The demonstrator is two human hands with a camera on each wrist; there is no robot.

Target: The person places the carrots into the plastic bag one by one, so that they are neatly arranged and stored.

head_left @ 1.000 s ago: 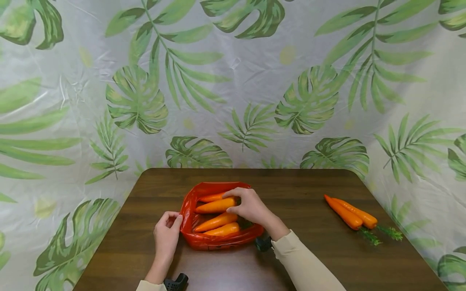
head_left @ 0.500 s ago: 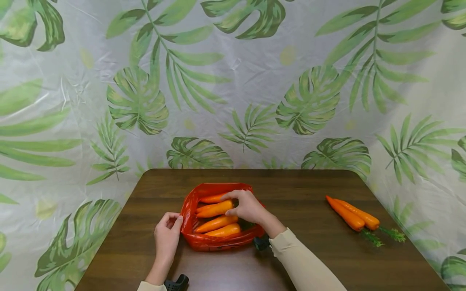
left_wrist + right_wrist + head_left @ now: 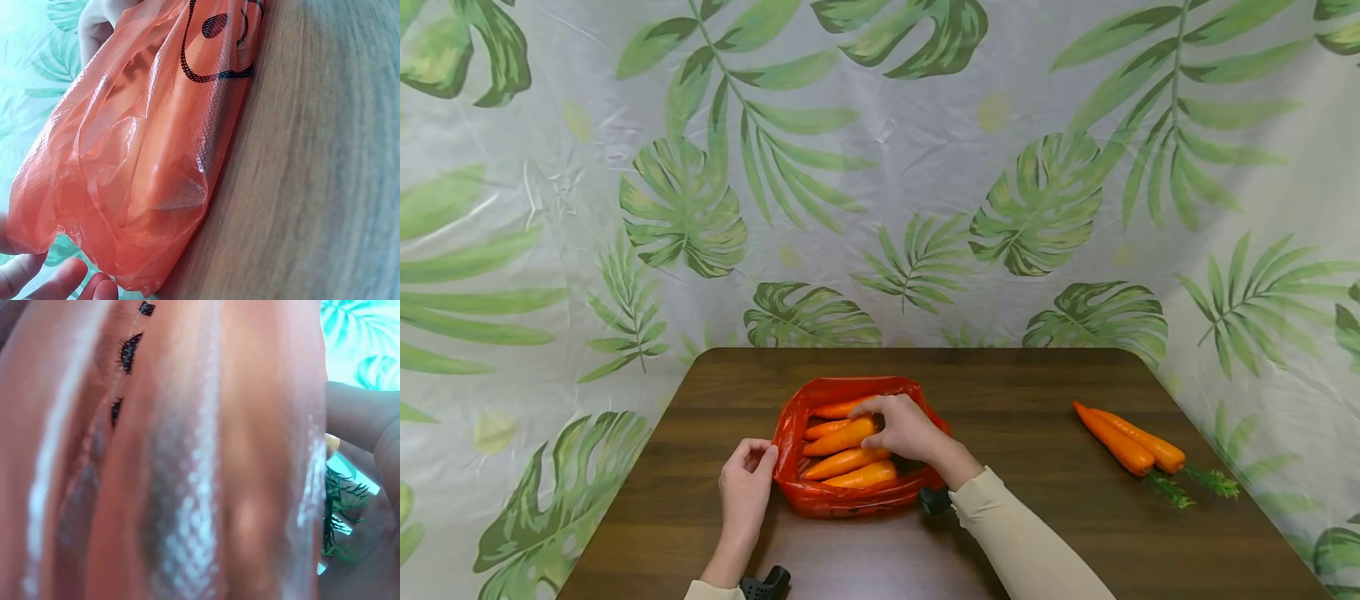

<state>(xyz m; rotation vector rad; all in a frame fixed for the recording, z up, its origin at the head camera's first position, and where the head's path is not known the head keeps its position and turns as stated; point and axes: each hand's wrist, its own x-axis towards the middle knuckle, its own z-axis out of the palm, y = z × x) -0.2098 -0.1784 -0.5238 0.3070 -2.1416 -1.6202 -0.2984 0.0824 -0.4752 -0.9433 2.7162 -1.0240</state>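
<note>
A red plastic bag (image 3: 831, 504) stands with its mouth wide on the table, several orange carrots (image 3: 846, 463) lying side by side inside. At the bag's left rim my left hand (image 3: 747, 483) pinches the plastic between thumb and fingers. My right hand (image 3: 910, 429) reaches in over the right rim, thumb and fingers about the thick end of one carrot (image 3: 838, 437). Green leaves (image 3: 344, 506) show under that hand in the right wrist view. In the left wrist view, the bag (image 3: 144, 144) hides most of its contents.
Two more carrots (image 3: 1116, 442) with green tops lie together toward the right side of the wooden table (image 3: 1000, 517). A leaf-patterned sheet (image 3: 925, 167) hangs behind the table. A black wrist device (image 3: 766, 583) is on the left wrist.
Inside the bag, the carrot in my right hand has shifted slightly toward the near side, showing more of another carrot behind it. My left hand keeps its place on the rim.
</note>
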